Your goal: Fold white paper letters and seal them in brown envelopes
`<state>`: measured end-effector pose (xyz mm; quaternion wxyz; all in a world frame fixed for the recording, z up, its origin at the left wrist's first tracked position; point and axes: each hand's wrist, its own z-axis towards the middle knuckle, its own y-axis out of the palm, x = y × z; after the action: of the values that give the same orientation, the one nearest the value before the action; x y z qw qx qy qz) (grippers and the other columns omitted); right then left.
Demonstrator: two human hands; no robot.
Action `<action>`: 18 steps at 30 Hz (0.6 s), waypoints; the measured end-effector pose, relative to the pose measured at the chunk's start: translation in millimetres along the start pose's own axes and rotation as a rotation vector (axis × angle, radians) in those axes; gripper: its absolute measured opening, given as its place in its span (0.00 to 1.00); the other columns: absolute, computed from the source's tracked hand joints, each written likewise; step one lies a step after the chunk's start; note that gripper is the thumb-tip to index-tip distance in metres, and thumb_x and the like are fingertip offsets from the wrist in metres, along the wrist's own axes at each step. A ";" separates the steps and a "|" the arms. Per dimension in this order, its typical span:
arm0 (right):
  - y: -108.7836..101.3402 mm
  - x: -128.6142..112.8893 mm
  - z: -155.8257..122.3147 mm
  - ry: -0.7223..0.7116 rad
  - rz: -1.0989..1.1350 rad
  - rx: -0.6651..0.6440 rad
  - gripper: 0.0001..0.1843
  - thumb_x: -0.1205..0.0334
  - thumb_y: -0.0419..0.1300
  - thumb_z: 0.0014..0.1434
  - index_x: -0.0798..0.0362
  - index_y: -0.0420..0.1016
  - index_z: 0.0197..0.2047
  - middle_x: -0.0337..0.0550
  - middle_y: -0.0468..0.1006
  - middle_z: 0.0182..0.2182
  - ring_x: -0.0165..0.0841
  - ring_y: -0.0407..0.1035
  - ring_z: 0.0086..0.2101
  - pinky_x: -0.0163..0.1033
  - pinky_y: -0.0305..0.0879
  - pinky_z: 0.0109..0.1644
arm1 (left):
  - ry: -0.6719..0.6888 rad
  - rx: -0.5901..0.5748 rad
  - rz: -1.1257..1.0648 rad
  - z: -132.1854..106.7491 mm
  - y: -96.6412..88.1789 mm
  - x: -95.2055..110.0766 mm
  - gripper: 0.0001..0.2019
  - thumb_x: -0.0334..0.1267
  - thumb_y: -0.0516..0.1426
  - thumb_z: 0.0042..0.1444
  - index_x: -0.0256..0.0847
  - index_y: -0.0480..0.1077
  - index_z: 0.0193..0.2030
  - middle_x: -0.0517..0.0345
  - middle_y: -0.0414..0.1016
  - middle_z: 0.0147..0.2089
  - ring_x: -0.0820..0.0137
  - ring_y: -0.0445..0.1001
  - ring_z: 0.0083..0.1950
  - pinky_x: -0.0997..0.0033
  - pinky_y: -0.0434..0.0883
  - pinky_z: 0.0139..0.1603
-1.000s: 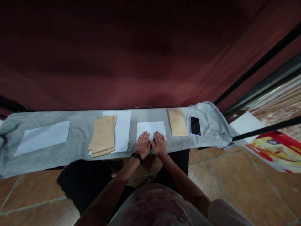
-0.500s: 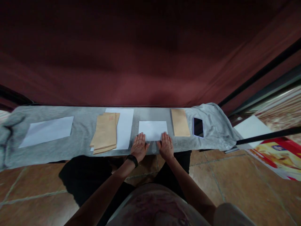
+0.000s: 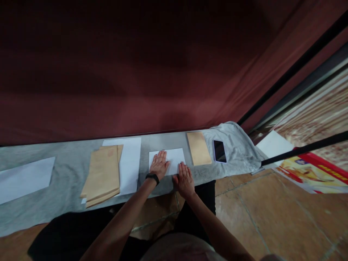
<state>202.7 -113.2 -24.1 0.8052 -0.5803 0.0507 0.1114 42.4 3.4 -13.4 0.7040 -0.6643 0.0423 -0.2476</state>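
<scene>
1. White paper [image 3: 176, 156] is lying on a grey cloth [image 3: 239, 156], between a larger sheet [image 3: 131, 166] and a single brown envelope [image 3: 199, 148].
2. The left hand [image 3: 160, 165] is resting flat on the paper's left part, fingers nearly together, thumb standing apart.
3. The right hand [image 3: 185, 181] is lying at the paper's near right corner, fingers close together, thumb apart.
4. Stacked envelopes [image 3: 104, 174] are partly covering the larger sheet.
</scene>
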 end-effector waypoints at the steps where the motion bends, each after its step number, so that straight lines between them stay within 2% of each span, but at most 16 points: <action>1: -0.5 0.4 -0.4 0.002 0.004 0.002 0.35 0.50 0.47 0.73 0.65 0.50 0.74 0.63 0.58 0.70 0.47 0.51 0.70 0.56 0.51 0.71 | -0.017 0.002 0.013 2.6 -1.6 -5.2 0.31 0.47 0.41 0.70 0.33 0.52 0.75 0.44 0.55 0.76 0.61 0.48 0.78 0.53 0.47 0.77; 6: -3.4 3.4 10.3 0.027 0.068 -0.020 0.30 0.56 0.47 0.73 0.63 0.57 0.72 0.61 0.62 0.69 0.48 0.53 0.69 0.59 0.50 0.71 | -0.054 -0.004 0.068 4.8 -7.5 -16.3 0.30 0.46 0.41 0.70 0.33 0.53 0.75 0.45 0.54 0.76 0.59 0.47 0.78 0.52 0.47 0.77; 9: -1.2 -0.7 35.5 0.031 0.148 -0.063 0.27 0.59 0.46 0.73 0.60 0.61 0.71 0.56 0.63 0.69 0.46 0.55 0.69 0.57 0.51 0.71 | -0.039 -0.010 0.079 3.2 -9.2 -15.6 0.29 0.44 0.42 0.70 0.36 0.54 0.75 0.48 0.53 0.77 0.58 0.46 0.79 0.50 0.47 0.77; 14: 13.8 -17.0 82.7 -0.056 0.241 -0.127 0.25 0.59 0.46 0.74 0.56 0.64 0.69 0.50 0.65 0.68 0.39 0.58 0.68 0.50 0.52 0.72 | 0.013 -0.043 0.071 1.4 -11.3 -18.5 0.28 0.40 0.42 0.69 0.41 0.56 0.74 0.51 0.55 0.76 0.58 0.47 0.78 0.47 0.48 0.76; 18: 24.3 -17.5 94.4 -0.050 0.163 -0.122 0.26 0.57 0.47 0.74 0.55 0.62 0.70 0.49 0.62 0.70 0.41 0.56 0.69 0.52 0.49 0.73 | 0.033 -0.058 0.068 -4.0 -11.3 -23.3 0.29 0.42 0.42 0.70 0.38 0.55 0.75 0.48 0.54 0.76 0.59 0.47 0.78 0.48 0.47 0.76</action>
<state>175.4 -18.7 -12.5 0.7576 -0.6193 0.0707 0.1936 17.1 9.2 -9.3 0.6918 -0.6783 0.0836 -0.2331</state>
